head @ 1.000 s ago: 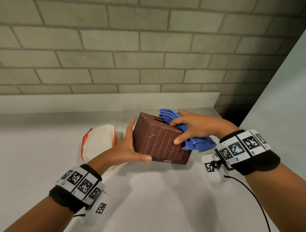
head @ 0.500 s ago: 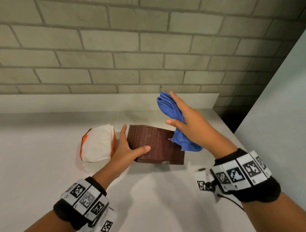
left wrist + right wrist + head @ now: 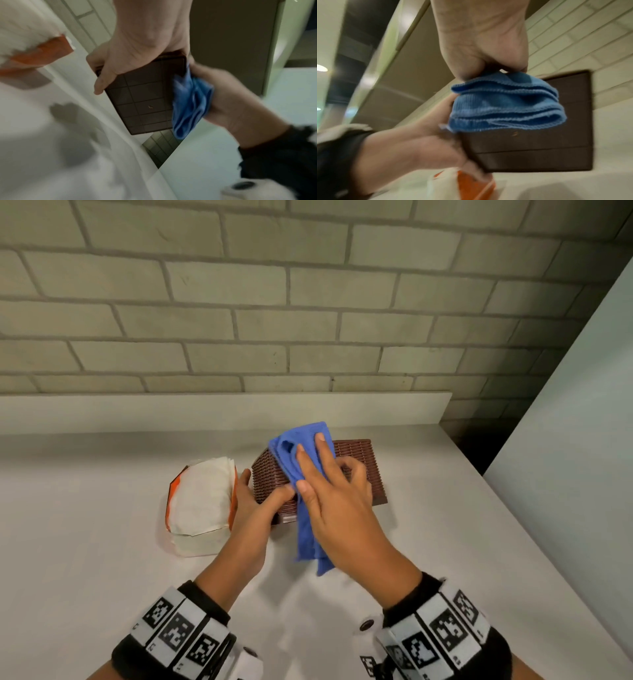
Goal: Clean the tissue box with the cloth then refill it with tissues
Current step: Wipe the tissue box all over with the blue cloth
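The brown woven tissue box (image 3: 359,470) stands tilted on the white counter, and both wrist views show its flat gridded bottom (image 3: 145,97) (image 3: 539,148). My left hand (image 3: 260,501) grips its near left corner, thumb across the front face. My right hand (image 3: 329,494) holds the folded blue cloth (image 3: 291,453) against the box's upper side. Two fingers lie straight on the cloth while its tail hangs below the palm. The right wrist view shows the cloth (image 3: 505,105) bunched in my grasp. The box's opening is hidden.
A white tissue pack in a torn orange wrapper (image 3: 202,501) lies just left of the box, touching my left hand. A brick wall with a low white ledge (image 3: 222,412) runs behind. A pale panel (image 3: 565,440) borders the counter on the right.
The right hand had lifted the cloth off the box and has now brought it down onto the box again. The left hand turned the box and keeps its grip at the left corner.
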A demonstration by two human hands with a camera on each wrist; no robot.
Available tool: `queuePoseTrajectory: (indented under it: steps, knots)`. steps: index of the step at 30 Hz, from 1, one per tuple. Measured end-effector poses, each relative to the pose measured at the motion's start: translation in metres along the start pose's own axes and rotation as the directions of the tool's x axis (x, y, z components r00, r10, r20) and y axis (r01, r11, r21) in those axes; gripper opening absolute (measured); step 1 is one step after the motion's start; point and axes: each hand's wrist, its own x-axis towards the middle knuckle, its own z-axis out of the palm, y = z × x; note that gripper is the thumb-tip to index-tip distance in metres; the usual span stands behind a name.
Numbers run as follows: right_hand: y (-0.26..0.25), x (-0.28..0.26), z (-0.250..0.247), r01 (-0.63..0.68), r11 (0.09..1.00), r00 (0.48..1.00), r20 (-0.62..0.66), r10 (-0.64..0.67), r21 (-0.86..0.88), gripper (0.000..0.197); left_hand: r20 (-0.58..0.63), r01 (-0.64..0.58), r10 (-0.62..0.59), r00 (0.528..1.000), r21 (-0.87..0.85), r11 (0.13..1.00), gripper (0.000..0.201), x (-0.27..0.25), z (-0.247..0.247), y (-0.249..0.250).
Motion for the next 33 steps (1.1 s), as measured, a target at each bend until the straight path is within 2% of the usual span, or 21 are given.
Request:
queuePoseTrajectory:
  steps: [2,4,5,8,10,12,16,19,21,23,25,27,29,31,33]
  knots:
    - [0.017,0.006,-0.002,-0.055,0.997,0.998,-0.015,0.055,-0.047,0.068,0.003,-0.017,0.018,1.0,-0.091,0.996,0.102,-0.002,-0.001,0.0]
    - [0.026,0.011,-0.004,-0.106,0.992,0.989,-0.11,0.098,-0.067,0.053,0.012,-0.031,0.033,0.999,-0.11,0.993,0.081,-0.003,-0.003,-0.001]
    - [0.026,0.011,-0.002,-0.108,0.992,0.982,-0.164,0.096,-0.062,0.049,0.02,-0.034,0.037,0.999,-0.104,0.994,0.076,-0.004,-0.002,-0.002]
    - [0.009,0.003,0.009,-0.014,1.0,0.983,-0.183,0.013,-0.008,0.049,0.029,-0.063,0.065,0.997,-0.063,0.996,0.085,-0.004,-0.002,-0.005]
    - [-0.007,-0.003,0.015,0.055,0.998,0.986,-0.157,-0.051,0.026,0.046,0.06,-0.1,0.101,0.993,-0.006,0.995,0.075,-0.003,-0.001,-0.006]
    - [-0.011,-0.005,0.014,0.05,0.999,0.988,-0.146,-0.047,0.017,0.045,0.085,-0.124,0.122,0.989,0.013,0.992,0.065,-0.004,-0.002,-0.006]
    - [0.008,-0.004,0.003,-0.094,0.989,0.991,-0.102,0.083,-0.112,0.057,0.075,-0.141,0.146,0.987,-0.063,0.988,0.088,-0.007,-0.008,-0.007]
    - [0.027,-0.001,0.003,-0.177,0.984,0.984,-0.004,0.177,-0.021,0.073,0.054,-0.172,0.174,0.983,-0.035,0.984,0.1,-0.008,-0.01,-0.007]
    - [0.02,-0.003,0.003,-0.142,0.986,0.99,0.011,0.141,0.084,0.068,0.054,-0.201,0.201,0.978,-0.001,0.98,0.097,-0.009,-0.008,-0.009]
    - [0.002,-0.006,0.006,-0.038,0.992,0.999,0.013,0.037,0.12,0.063,0.059,-0.238,0.235,0.97,0.052,0.97,0.089,-0.01,-0.005,-0.01]
    - [-0.011,-0.009,0.013,0.057,0.998,0.997,-0.05,-0.055,0.039,0.058,0.074,-0.261,0.255,0.964,0.093,0.961,0.085,-0.012,-0.002,-0.01]
    - [-0.01,-0.005,0.012,0.055,0.996,0.988,-0.138,-0.065,-0.072,0.052,0.07,-0.272,0.267,0.961,0.062,0.96,0.083,-0.012,-0.002,-0.007]
    - [0.003,0.0,0.006,-0.015,0.996,0.99,-0.144,0.001,-0.092,0.058,0.051,-0.277,0.276,0.96,0.012,0.961,0.082,-0.013,-0.005,-0.004]
    - [0.02,0.004,0.0,-0.141,0.99,0.986,-0.088,0.138,-0.024,0.066,0.037,-0.289,0.289,0.957,0.012,0.957,0.085,-0.015,-0.008,0.0]
    - [0.028,0.005,0.0,-0.195,0.978,0.974,-0.1,0.201,0.069,0.071,0.032,-0.295,0.293,0.955,0.052,0.954,0.095,-0.015,-0.009,-0.001]
